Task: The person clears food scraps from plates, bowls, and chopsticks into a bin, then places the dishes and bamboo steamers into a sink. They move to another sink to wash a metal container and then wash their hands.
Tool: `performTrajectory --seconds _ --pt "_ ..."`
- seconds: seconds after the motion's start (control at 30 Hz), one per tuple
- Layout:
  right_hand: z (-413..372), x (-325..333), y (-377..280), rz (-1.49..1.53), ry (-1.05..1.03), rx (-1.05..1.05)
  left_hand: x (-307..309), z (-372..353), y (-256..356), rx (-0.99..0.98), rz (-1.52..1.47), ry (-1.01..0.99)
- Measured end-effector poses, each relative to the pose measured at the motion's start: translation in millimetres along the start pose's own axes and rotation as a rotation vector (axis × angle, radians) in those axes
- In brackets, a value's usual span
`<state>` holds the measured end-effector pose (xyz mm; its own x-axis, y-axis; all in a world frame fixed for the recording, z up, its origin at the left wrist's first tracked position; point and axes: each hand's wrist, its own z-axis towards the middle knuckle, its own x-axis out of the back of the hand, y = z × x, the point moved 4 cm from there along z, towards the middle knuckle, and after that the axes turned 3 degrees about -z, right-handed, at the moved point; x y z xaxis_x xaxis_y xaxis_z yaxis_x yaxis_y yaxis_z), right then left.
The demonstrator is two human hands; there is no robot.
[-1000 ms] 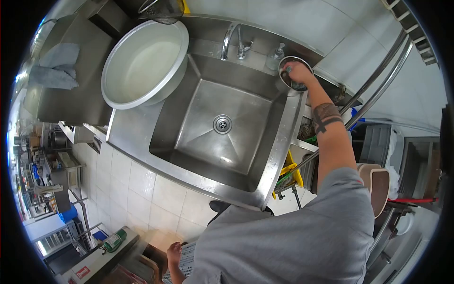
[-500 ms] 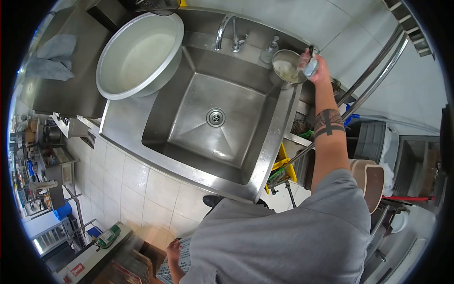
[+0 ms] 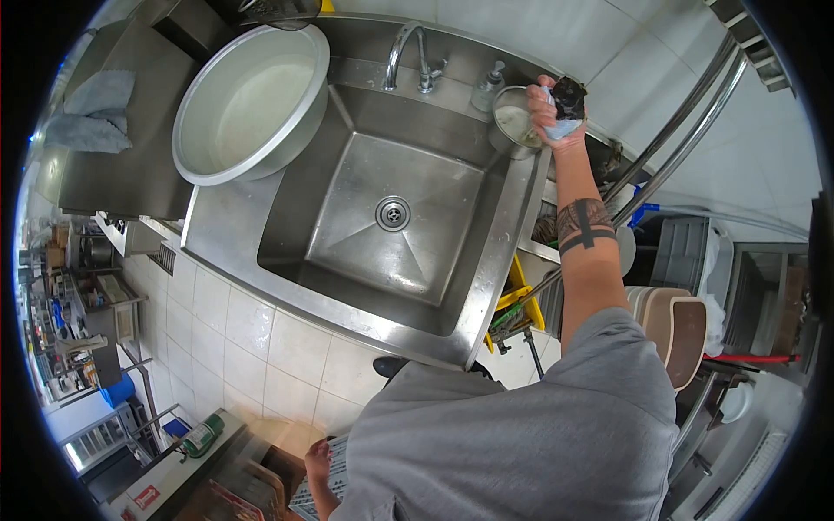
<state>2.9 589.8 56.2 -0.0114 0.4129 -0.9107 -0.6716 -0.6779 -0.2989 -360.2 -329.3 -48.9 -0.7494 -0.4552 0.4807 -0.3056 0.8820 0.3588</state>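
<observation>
My right hand [image 3: 547,113] reaches to the sink's far right corner, its fingers wrapped round a crumpled black and pale blue thing [image 3: 569,98] whose kind I cannot make out. Right beside and partly behind the hand stands a round metal pot [image 3: 518,119] with whitish, cloudy contents. A clear pump bottle [image 3: 489,86] is just left of the pot. My left hand [image 3: 319,460] hangs low at my side, next to a grey plastic crate [image 3: 334,473]. Its fingers are loosely curled, and nothing shows in them.
The steel sink [image 3: 382,234] lies in front of me with a central drain [image 3: 393,214] and a chrome faucet [image 3: 408,56] behind. A large pale basin [image 3: 252,104] stands on its left ledge. Metal pipes [image 3: 686,130] and yellow plastic pieces [image 3: 521,295] are at right.
My right hand has moved slightly left and up and has turned, so more of the black part of the held thing faces me. My left hand stays low at my side.
</observation>
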Motion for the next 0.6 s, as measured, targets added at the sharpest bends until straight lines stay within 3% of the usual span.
performTrajectory --seconds 0.03,0.1,0.13,0.17,0.23,0.27,0.3,0.33,0.37,0.4,0.43,0.47,0.5,0.57,0.6 --pt "1 5 -1 0.001 -0.001 -0.004 -1 0 -1 0.002 -0.005 -0.002" --pt "0 37 -18 -0.217 0.270 0.117 -3 0 -5 0.009 -0.017 -0.001" --pt "-1 55 -28 -0.343 0.475 0.040 -4 0 -5 -0.022 -0.020 0.002" --pt "0 65 -29 -0.341 0.473 0.033 -4 -1 -4 -0.053 -0.023 0.006" --pt "3 93 -35 -1.284 0.872 0.041 -1 -2 -3 -0.047 0.036 0.020" --pt "3 108 -37 -1.617 0.902 -0.088 -2 -6 -1 -0.040 0.091 0.036" --pt "7 107 -32 -2.044 0.813 -0.294 -3 -5 -4 -0.029 0.048 0.069" --pt "13 110 -19 -2.512 0.589 -0.132 -1 2 -10 -0.055 0.099 0.038" --pt "11 119 -14 -2.639 0.579 -0.234 0 6 -20 -0.078 0.144 0.014" --pt "17 92 2 -2.709 0.582 -0.506 2 7 -23 -0.146 0.134 0.025" --pt "16 116 -3 -2.823 0.534 -0.582 0 4 -14 -0.214 0.124 0.044" --pt "13 133 -6 -2.847 0.477 -0.416 -1 1 -11 -0.176 0.181 0.092" --pt "18 112 3 -2.846 0.522 -0.546 2 -5 -5 -0.127 0.237 0.140" --pt "26 80 7 -2.896 0.481 -0.464 1 -7 -1 -0.222 0.281 0.194" --pt "17 94 -6 -2.919 0.400 -0.069 1 -1 -5 -0.212 0.271 0.198"
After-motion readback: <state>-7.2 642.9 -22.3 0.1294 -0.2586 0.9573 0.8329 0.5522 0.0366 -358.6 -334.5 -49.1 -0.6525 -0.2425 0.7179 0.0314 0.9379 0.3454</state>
